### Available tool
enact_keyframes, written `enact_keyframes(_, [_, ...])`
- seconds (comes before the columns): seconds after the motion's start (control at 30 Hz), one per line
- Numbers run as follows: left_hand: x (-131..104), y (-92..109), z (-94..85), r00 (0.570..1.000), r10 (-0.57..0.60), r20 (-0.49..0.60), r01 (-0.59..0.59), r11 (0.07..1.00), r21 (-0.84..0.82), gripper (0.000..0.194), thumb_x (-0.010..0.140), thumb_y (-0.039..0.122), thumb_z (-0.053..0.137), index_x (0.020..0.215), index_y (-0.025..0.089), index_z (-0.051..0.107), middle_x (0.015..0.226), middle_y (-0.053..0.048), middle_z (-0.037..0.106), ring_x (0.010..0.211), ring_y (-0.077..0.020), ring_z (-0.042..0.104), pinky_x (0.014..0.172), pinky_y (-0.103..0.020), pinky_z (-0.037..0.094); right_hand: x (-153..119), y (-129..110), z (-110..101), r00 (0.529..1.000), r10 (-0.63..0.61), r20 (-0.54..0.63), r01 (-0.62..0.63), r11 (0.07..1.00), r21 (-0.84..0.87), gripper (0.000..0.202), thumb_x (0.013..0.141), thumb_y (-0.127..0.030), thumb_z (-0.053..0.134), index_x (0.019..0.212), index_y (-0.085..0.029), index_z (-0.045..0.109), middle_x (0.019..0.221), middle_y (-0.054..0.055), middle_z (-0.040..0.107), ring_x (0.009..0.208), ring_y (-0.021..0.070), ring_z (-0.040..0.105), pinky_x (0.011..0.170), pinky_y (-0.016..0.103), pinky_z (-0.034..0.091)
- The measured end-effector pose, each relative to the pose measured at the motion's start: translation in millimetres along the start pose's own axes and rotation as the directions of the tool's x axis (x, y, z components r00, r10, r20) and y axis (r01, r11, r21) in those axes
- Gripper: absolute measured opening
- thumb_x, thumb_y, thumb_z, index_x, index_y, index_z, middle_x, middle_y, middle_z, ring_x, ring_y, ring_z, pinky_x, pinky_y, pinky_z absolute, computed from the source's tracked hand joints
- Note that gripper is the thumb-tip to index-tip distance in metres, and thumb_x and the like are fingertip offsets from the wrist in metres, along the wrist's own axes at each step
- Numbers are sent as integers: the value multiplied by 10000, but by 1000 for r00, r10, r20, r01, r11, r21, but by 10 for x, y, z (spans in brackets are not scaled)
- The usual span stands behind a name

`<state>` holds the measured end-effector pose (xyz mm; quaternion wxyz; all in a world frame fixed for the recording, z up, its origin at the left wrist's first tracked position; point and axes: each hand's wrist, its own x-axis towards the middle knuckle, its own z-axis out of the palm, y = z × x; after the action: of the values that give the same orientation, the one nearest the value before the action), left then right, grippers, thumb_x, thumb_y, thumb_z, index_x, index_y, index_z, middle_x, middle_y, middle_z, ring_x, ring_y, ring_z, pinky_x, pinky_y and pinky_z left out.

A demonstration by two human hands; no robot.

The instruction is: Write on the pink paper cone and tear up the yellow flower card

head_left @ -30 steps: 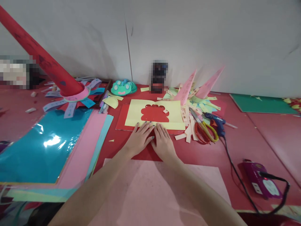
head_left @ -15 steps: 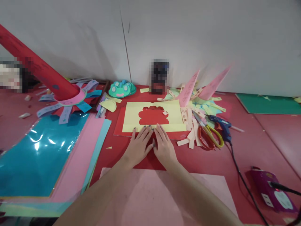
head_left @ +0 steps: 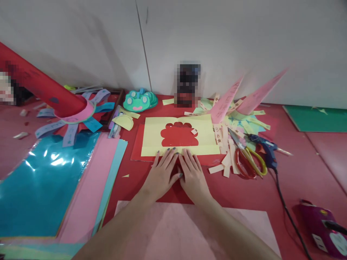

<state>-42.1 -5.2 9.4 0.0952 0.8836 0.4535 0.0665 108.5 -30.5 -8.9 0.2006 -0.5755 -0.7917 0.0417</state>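
Note:
A pale yellow sheet with a scalloped opening cut in its middle lies over a red sheet, whose red shows through the opening. A small pale scrap sits at the opening's right edge. My left hand lies flat, fingertips on the yellow sheet's lower edge. Beside it, my right hand rests the same way with its fingers stretched out. The two thumbs are close together below the sheet. Neither hand grips anything.
Scissors and a glue gun lie to the right, near pink cones and paper strips. Green frog cutouts stand behind. At left are a blue glossy sheet and a red cone. A purple power box sits front right.
The view has shifted slightly, so the right-hand items appear farther right. Both hands stay flat at the yellow sheet's lower edge, with the right fingers a little more spread.

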Motion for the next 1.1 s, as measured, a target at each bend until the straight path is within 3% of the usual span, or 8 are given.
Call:
enact_keyframes(0.4, [-17, 8, 40, 999, -37, -32, 38, 998, 42, 597, 919, 468, 270, 1405, 120, 268, 1497, -114, 224, 1386, -276, 162, 1114, -504, 200, 3, -22, -35, 1000, -4, 27, 6, 998, -57, 670, 818, -65, 356, 1442, -102, 114, 1449, 127, 337, 1378, 230, 223, 1095, 455, 322])
enact_keyframes(0.83, [-17, 39, 10, 997, -48, -67, 48, 999, -2, 530, 915, 424, 329, 1374, 160, 336, 1491, -123, 236, 1380, -298, 176, 1107, -543, 185, -29, -12, -67, 996, -1, 91, 10, 996, -90, 678, 782, -63, 361, 1432, -84, 168, 1467, 121, 302, 1380, 230, 223, 1112, 441, 285])
enact_keyframes(1.1, [18, 17, 22, 998, -18, -55, 18, 1000, -10, 562, 922, 436, 289, 1383, 115, 310, 1485, -125, 252, 1384, -273, 172, 1123, -509, 183, -17, -31, -76, 995, 21, 93, -11, 994, -109, 613, 817, -97, 354, 1417, -84, 228, 1457, 130, 321, 1366, 234, 259, 1103, 444, 288])
